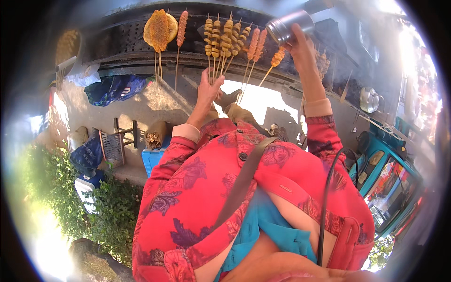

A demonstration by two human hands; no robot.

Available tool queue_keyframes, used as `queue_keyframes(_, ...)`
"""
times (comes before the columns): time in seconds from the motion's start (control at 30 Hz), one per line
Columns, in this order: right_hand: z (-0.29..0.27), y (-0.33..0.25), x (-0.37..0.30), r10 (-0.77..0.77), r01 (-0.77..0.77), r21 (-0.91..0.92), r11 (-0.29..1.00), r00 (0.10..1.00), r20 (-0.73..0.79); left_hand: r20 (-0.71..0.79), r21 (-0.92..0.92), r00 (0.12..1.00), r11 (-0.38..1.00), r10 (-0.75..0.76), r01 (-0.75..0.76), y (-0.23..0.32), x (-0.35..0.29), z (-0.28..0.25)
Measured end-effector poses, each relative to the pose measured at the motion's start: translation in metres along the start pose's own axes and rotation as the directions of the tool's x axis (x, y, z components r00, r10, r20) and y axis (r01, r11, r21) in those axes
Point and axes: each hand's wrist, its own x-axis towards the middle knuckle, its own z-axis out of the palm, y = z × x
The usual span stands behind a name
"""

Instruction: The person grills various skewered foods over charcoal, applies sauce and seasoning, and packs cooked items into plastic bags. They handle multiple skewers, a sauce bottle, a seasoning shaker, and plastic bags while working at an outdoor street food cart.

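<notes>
My left hand (206,91) is closed around the wooden sticks of several skewers of brown coiled slices (225,40), which lie over the dark grill (112,40). Raised at the grill's right, my right hand (303,51) grips a metal shaker canister (290,27), tilted with its end to the left. Between the hands lie two pink sausage skewers (253,44) and a shorter orange skewer (278,56). Left of the bunch are another pink sausage skewer (182,29) and a reddish-brown seasoned flat piece (160,33) on sticks, over a round flatbread (173,28).
A dark blue bag (115,90) lies below the grill's left end. Behind on the left are a folding stool (112,148), a blue box (152,162) and bushes (115,207). A metal kettle (369,99) and a teal vehicle (387,174) stand at the right.
</notes>
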Motion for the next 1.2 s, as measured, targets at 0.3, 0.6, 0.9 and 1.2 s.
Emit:
queue_keyframes(0.3,-0.014,0.007,0.017,0.022,-0.020,-0.039,0.999,0.999,0.039,0.121,0.565,0.748,0.574,0.653,-0.592,0.026,-0.041,0.049)
queue_keyframes(0.6,-0.025,-0.007,-0.004,-0.064,0.060,0.035,0.998,0.990,0.127,0.117,0.796,0.717,0.367,0.687,-0.481,0.006,-0.020,0.073)
queue_keyframes(0.9,-0.029,-0.007,-0.002,-0.082,0.082,0.004,0.997,0.986,0.143,0.248,0.726,0.644,0.302,0.724,-0.618,0.028,-0.042,0.080)
queue_keyframes(1.2,-0.022,-0.060,-0.022,-0.195,0.096,0.275,0.957,0.912,0.360,0.017,0.776,0.962,0.603,0.274,-0.185,0.006,-0.022,0.095)
